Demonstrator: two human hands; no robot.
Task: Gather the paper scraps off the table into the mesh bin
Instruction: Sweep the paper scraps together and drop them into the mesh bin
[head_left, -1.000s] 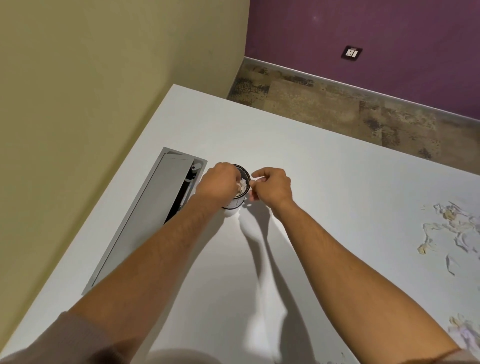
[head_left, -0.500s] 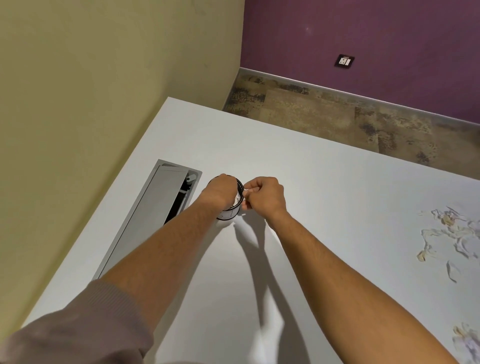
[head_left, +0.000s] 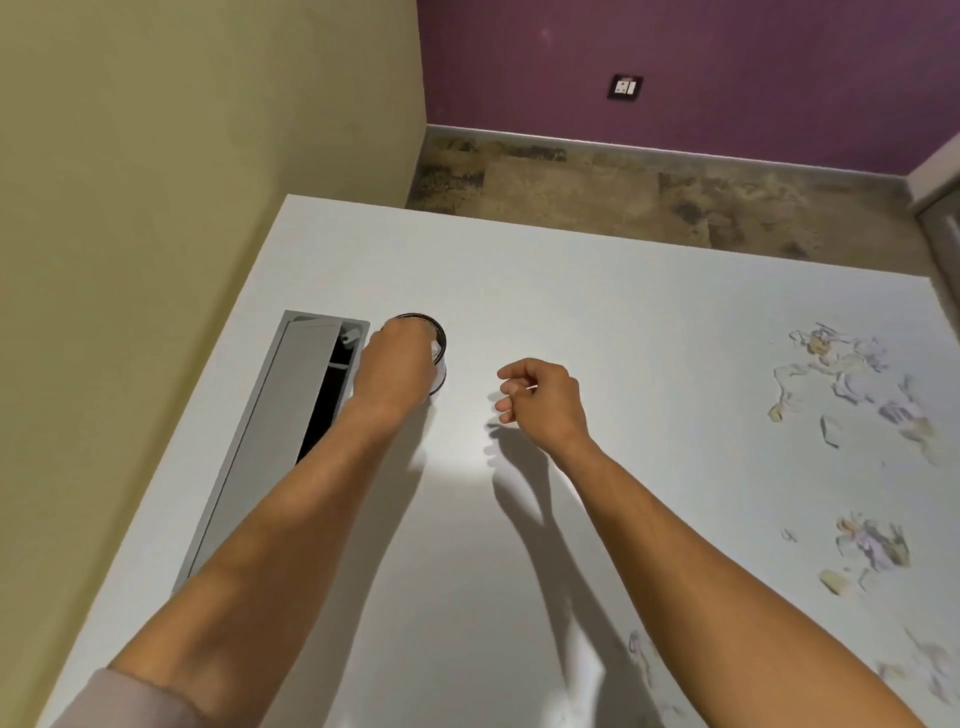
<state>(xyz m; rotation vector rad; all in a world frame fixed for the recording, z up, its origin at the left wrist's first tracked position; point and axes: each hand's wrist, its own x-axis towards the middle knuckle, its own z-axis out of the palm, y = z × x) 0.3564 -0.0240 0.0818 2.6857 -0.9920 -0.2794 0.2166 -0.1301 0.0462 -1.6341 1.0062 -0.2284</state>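
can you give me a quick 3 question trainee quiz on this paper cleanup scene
1. True or false: the left hand is over the mesh bin.
2. Where do most paper scraps lie? A) near the bin B) on the table's right side C) on the floor
3. Fill in: the right hand hovers ___ the bin, fingers loosely curled.

Key: 1 true; 2 B; 3 apart from

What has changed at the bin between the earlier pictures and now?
The right hand has left the mesh bin and pulled back to the right, fingers loosely curled. The left hand stays on the bin. The paper scraps on the right lie as before.
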